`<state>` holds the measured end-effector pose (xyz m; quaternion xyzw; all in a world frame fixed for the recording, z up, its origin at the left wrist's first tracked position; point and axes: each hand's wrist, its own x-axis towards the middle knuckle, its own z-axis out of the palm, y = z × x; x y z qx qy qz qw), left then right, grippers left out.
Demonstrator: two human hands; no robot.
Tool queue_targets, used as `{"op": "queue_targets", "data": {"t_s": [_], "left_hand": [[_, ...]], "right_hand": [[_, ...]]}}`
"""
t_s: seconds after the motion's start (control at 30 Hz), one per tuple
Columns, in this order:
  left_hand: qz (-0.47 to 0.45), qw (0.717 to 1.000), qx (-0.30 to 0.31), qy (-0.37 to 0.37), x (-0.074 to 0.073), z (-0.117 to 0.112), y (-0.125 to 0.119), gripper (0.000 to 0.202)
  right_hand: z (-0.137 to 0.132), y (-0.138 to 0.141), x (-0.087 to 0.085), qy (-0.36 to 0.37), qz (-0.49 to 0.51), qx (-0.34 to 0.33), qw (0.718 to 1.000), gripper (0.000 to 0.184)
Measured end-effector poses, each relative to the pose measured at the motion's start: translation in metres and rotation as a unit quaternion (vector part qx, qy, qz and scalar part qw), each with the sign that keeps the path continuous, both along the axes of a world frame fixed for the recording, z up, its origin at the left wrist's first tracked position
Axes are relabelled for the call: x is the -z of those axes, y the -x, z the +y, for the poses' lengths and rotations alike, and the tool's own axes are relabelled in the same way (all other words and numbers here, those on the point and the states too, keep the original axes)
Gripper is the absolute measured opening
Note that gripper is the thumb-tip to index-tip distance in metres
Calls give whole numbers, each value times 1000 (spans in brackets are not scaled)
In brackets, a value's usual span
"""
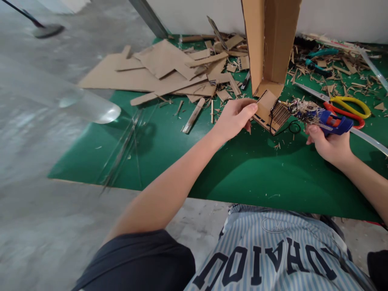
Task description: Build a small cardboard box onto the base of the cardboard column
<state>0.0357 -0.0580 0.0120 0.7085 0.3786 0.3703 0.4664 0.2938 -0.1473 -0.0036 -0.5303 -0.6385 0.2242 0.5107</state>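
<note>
My left hand (238, 117) pinches a small cardboard piece (263, 108) between thumb and fingers. The piece has a ribbed part at its right side, and a dark cord (270, 121) trails from it in a loop over the green surface. My right hand (329, 141) is wrapped around a blue glue gun (330, 120) with a clear glue stick (370, 140) coming out of its back. Scraps and fibres cling to the gun's front. Its nozzle points left, close to the piece's right edge; whether they touch I cannot tell.
A tall folded cardboard upright (274, 44) stands just behind my hands. Scissors (348, 101) with red and yellow handles lie at the right, near teal-handled pliers (318, 68). Cardboard offcuts (163, 60) cover the back left of the green tabletop (169, 157). A blurred clear plastic object (100, 109) is at left.
</note>
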Motion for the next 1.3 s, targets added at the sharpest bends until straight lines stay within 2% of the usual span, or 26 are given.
{"op": "queue_targets", "data": {"t_s": [0.63, 1.1, 1.3], "left_hand": [[15, 1000, -7, 17, -5, -2, 0, 59], [22, 1000, -8, 15, -2, -2, 0, 67], [8, 1000, -20, 15, -2, -2, -1, 63]], "right_hand": [[0, -1, -2, 4, -5, -3, 1000, 46], [-1, 0, -7, 3, -26, -3, 1000, 45], [-1, 1, -9, -13, -47, -7, 999, 47]]}}
